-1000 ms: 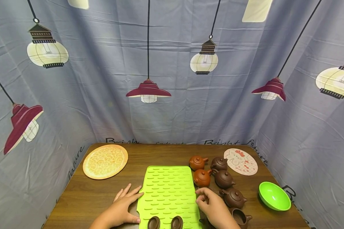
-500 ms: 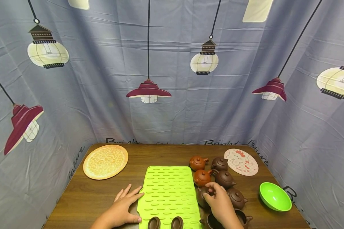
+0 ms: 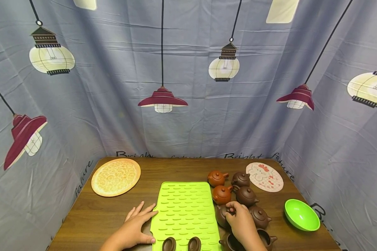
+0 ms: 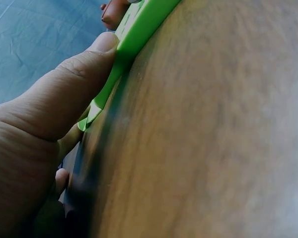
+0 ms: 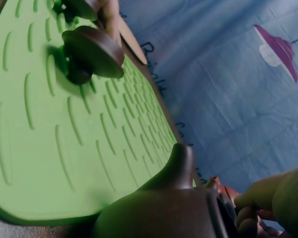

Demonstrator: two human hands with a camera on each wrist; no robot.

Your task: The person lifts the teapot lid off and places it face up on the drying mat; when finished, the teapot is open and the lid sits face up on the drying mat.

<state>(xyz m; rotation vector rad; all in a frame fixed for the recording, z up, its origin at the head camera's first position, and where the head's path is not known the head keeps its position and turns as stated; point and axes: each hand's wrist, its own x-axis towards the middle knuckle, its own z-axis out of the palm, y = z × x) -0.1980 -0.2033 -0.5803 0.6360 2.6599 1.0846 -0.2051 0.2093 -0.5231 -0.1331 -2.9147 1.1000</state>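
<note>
A green silicone mat point(image 3: 185, 209) lies on the wooden table. My left hand point(image 3: 130, 226) rests by its left edge with fingers spread; in the left wrist view the thumb point(image 4: 84, 74) touches the mat's edge. At the mat's right, my right hand point(image 3: 242, 223) pinches the lid knob of a dark brown teapot point(image 3: 221, 218), its fingers hiding the knob. The lid appears seated on the pot. Two upturned brown teapot lids point(image 5: 92, 54) rest on the mat's near end. Nearer me, a lidless brown teapot point(image 5: 159, 213) is partly hidden by my right hand.
Orange teapots point(image 3: 222, 194) and several brown teapots point(image 3: 245, 196) crowd the mat's right side. Farther right are a green bowl point(image 3: 301, 215) and a round pink rabbit mat point(image 3: 264, 177). A yellow round mat point(image 3: 116, 177) lies back left. Fabric curtains point(image 3: 188, 136) surround the table.
My right hand has moved off the mat's right edge, rightward and slightly away, onto the brown teapot's lid, where it has taken hold of the knob. My left hand has stayed put.
</note>
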